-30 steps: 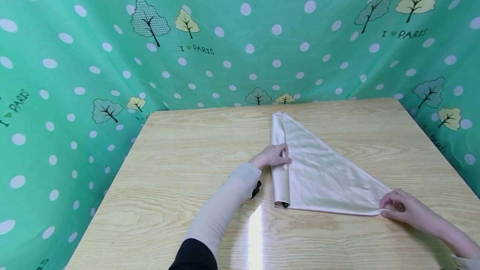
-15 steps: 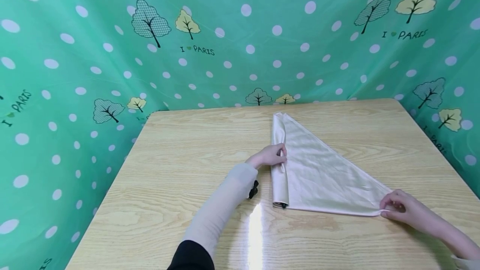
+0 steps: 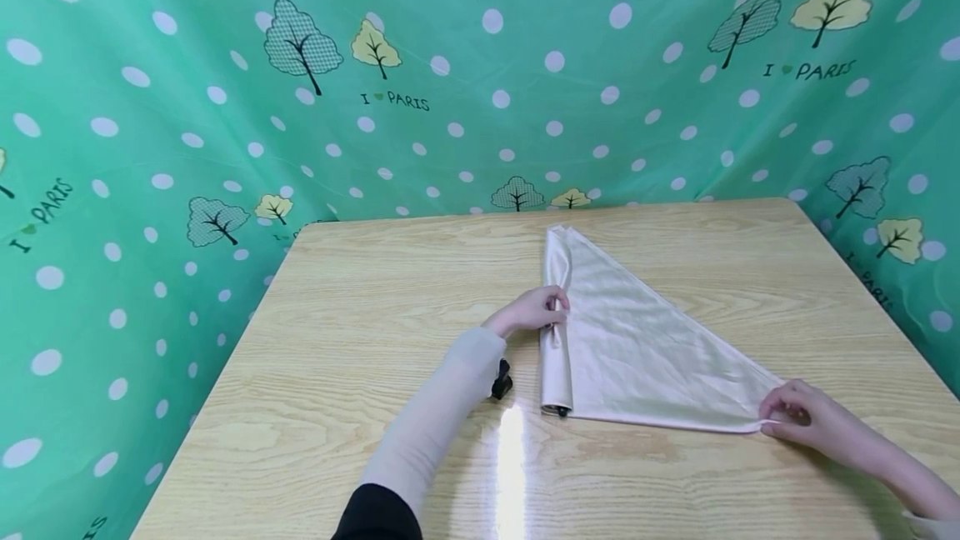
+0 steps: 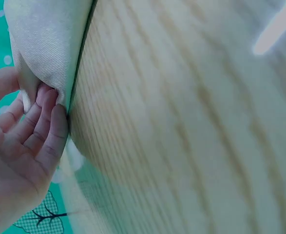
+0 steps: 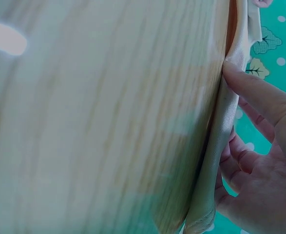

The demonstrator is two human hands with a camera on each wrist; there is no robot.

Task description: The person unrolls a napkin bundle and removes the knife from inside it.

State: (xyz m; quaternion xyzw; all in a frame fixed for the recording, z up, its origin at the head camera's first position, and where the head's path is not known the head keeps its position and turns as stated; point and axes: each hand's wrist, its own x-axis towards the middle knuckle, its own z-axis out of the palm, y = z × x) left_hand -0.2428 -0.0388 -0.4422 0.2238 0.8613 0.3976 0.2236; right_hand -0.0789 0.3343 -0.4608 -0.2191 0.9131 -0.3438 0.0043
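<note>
A cream, slightly shiny cloth (image 3: 645, 340) lies on the table as a triangle, its left edge gathered into a long narrow roll (image 3: 557, 373). Something dark shows in the near end of that roll; what it is, I cannot tell. My left hand (image 3: 534, 309) pinches the roll about midway along, and in the left wrist view the fabric (image 4: 47, 44) bunches between thumb and fingers. At the cloth's near right corner, my right hand (image 3: 813, 419) pinches the tip between thumb and fingers. The right wrist view shows the thumb on the folded edge (image 5: 223, 117).
The light wood table (image 3: 360, 307) runs beneath everything, with a bright light streak on its near part. Green dotted curtains (image 3: 450, 65) printed with trees hang behind and at both sides. A small black object (image 3: 501, 380) sits at the left wrist.
My left hand has shifted slightly left, drawing the rolled edge with it. The near end of the roll has moved a little left too. My right hand stays in place at the corner.
</note>
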